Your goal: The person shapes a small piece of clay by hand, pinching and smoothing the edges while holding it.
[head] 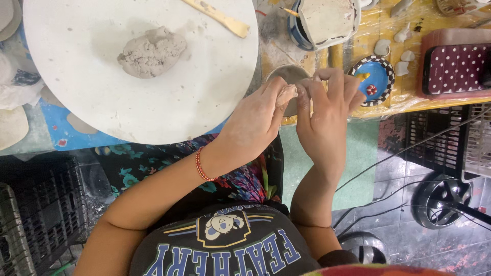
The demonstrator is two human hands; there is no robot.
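1. Clay dust is coating the round white board that is taking up most of the surface at upper left; I am seeing a rough grey clay lump sitting near its middle and a flat wooden tool lying across its far edge.
2. I am watching the left hand and the right hand meeting just past the board's right rim, fingers of both closing on a small pale clay piece pinched between them.
3. That piece is hovering over a small round bowl, which is sitting mostly hidden behind the hands.
4. To the right, a yellow plastic sheet is covering the surface, carrying a blue dish with a checked rim, small white clay bits and a square white container.
5. A red polka-dotted case is lying at the far right, close to the surface's near edge.
6. I am noting the surface's edge running just under the right hand, so the hands are working almost over the drop.
7. Below it, green floor and dark tiles are showing, with black cables trailing across and dark crates crowding the left side.
8. Open room is lying mainly between the board's rim and the blue dish.
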